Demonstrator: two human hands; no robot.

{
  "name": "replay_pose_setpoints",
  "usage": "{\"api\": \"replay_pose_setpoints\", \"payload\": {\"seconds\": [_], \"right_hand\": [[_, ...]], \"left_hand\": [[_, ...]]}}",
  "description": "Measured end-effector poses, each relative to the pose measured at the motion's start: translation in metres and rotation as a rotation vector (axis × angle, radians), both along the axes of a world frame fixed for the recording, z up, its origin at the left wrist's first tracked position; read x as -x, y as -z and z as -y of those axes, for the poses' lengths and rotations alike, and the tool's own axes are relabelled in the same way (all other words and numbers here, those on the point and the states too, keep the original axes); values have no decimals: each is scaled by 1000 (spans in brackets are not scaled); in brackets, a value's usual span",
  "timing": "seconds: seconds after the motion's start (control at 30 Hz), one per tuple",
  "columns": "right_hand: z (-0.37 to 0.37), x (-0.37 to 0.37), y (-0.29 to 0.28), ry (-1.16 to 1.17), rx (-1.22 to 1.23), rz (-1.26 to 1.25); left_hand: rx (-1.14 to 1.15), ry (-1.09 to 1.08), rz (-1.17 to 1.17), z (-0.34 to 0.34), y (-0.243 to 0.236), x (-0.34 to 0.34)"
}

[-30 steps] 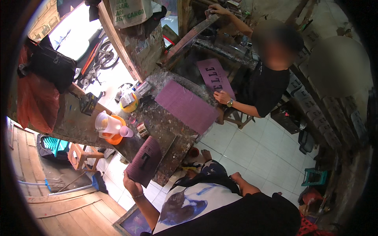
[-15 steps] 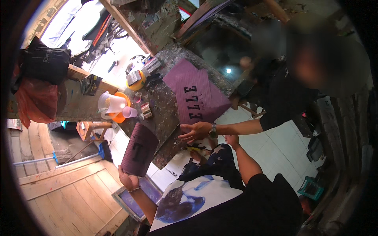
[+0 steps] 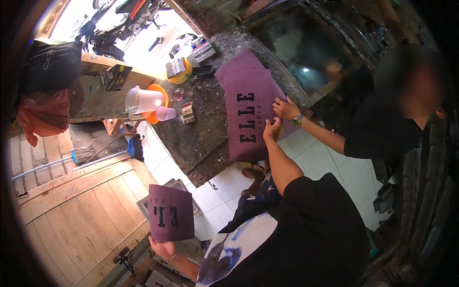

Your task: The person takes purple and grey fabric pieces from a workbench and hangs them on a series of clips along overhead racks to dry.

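My left hand (image 3: 163,249) grips the lower edge of a purple ribbed sheet (image 3: 172,222) with black lettering, held up off the left side of the table. More purple sheets lie overlapped on the worktable, and the top one, a printed purple sheet (image 3: 239,103), bears black letters too. My right hand (image 3: 272,129) is closed on the right edge of this top sheet; its fingertips are partly hard to make out. Just beyond it, a co-worker's hand (image 3: 287,109) with a wristwatch touches the same edge.
On the stained worktable (image 3: 205,158) stand a translucent pitcher (image 3: 143,100), a pink cup (image 3: 166,113), a small box (image 3: 187,112) and a yellow round container (image 3: 184,76). The co-worker in black (image 3: 377,124) is at the right. A broom (image 3: 136,147) leans at the left.
My left hand has lowered its sheet away from the table. My right hand has reached forward to the top sheet. The co-worker's hand has moved from its near end to its right edge.
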State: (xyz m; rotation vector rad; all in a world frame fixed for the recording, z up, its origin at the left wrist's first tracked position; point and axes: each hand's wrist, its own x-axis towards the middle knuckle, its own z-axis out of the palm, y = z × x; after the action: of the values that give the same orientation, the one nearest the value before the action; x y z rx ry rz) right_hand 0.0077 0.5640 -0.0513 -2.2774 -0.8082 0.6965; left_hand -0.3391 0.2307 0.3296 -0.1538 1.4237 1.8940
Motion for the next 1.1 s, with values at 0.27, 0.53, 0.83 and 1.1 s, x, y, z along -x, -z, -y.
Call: {"api": "replay_pose_setpoints", "payload": {"seconds": [0.27,0.53,0.83,1.1], "right_hand": [[-14,1,-36,-66,239,62],[-3,-7,-83,-10,-48,-286],[75,-5,-208,-638,-398,-125],[289,-63,-291,-128,-549,-383]], "left_hand": [[57,-194,-5,25,-1,-14],[-125,-45,-9,30,35,38],[-136,351,139,-58,76,72],[-153,1093,-1244,-94,65,52]]}}
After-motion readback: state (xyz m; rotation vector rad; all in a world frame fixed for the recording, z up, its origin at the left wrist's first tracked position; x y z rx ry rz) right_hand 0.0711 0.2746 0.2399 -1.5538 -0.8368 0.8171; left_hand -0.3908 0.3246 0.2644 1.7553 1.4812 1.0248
